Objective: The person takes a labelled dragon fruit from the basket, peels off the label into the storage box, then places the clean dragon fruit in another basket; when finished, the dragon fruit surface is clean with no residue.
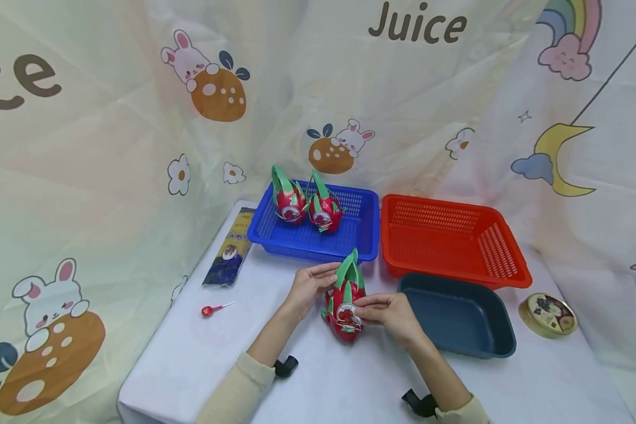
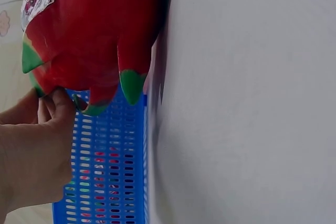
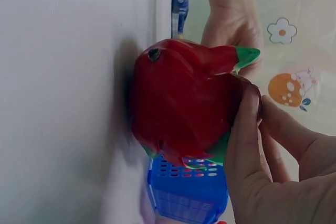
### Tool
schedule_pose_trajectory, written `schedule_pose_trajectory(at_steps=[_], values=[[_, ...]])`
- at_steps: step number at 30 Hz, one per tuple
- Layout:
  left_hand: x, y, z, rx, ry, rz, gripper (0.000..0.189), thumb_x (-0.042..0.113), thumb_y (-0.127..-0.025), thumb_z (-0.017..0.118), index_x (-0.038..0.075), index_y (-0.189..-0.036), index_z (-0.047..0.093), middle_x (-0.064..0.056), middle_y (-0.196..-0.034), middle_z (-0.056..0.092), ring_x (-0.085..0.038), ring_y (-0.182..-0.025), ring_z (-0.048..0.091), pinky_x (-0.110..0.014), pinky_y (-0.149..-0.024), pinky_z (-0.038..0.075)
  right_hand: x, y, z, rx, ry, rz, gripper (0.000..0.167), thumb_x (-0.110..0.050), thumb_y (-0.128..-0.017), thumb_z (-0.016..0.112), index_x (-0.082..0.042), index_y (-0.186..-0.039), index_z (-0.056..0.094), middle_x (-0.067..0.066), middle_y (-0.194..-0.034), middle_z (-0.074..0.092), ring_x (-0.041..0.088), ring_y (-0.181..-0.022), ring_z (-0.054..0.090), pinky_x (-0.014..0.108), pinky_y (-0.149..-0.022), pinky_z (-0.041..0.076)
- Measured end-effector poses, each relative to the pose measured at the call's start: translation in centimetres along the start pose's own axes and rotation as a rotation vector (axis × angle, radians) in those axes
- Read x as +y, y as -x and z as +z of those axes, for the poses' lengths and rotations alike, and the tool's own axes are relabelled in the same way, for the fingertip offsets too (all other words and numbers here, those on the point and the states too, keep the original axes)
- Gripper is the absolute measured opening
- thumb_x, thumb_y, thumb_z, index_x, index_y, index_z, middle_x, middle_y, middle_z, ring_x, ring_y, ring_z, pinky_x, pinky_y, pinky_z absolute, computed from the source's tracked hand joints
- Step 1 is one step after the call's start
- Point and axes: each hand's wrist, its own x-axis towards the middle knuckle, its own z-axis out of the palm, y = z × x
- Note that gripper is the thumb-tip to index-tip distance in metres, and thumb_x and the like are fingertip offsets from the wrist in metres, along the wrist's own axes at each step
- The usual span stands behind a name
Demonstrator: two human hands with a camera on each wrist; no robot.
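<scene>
A red dragon fruit with green leaf tips and a round label lies on the white table in front of me. From the left side, my left hand grips it by its leafy edge, thumb and fingers pinching a scale in the left wrist view. My right hand is at the front of the fruit. Its thumb and fingers pinch the label's edge, which stands out from the red skin in the right wrist view. Fingers partly cover the label there.
Behind the fruit is a blue basket holding two more labelled dragon fruits. A red basket and a dark teal basin stand to the right, beside a round tin. On the left lie a blue-gold packet and a red lollipop.
</scene>
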Motion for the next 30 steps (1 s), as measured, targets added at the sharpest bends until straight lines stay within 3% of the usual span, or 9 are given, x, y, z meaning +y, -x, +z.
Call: schedule_pose_trajectory(at_steps=[14, 30], values=[[0.1, 0.3, 0.4, 0.006, 0.015, 0.001, 0.037, 0.0, -0.098, 0.069, -0.006, -0.134, 0.066, -0.017, -0.124, 0.073, -0.016, -0.107, 0.074, -0.029, -0.09, 0.061, 0.7, 0.2, -0.7, -0.03, -0.067, 0.082, 0.034, -0.012, -0.092, 0.08, 0.009, -0.117, 0.074, 0.014, -0.107, 0.078, 0.021, -0.093, 0.075, 0.039, -0.088, 0.062], [0.0, 0.6, 0.6, 0.03, 0.027, 0.012, 0.036, 0.001, -0.097, 0.07, -0.004, -0.133, 0.068, -0.015, -0.121, 0.075, -0.014, -0.103, 0.074, -0.028, -0.089, 0.061, 1.1, 0.4, -1.0, -0.017, -0.062, 0.095, 0.035, -0.014, -0.093, 0.079, 0.008, -0.119, 0.073, 0.013, -0.106, 0.079, 0.022, -0.095, 0.075, 0.037, -0.089, 0.062]])
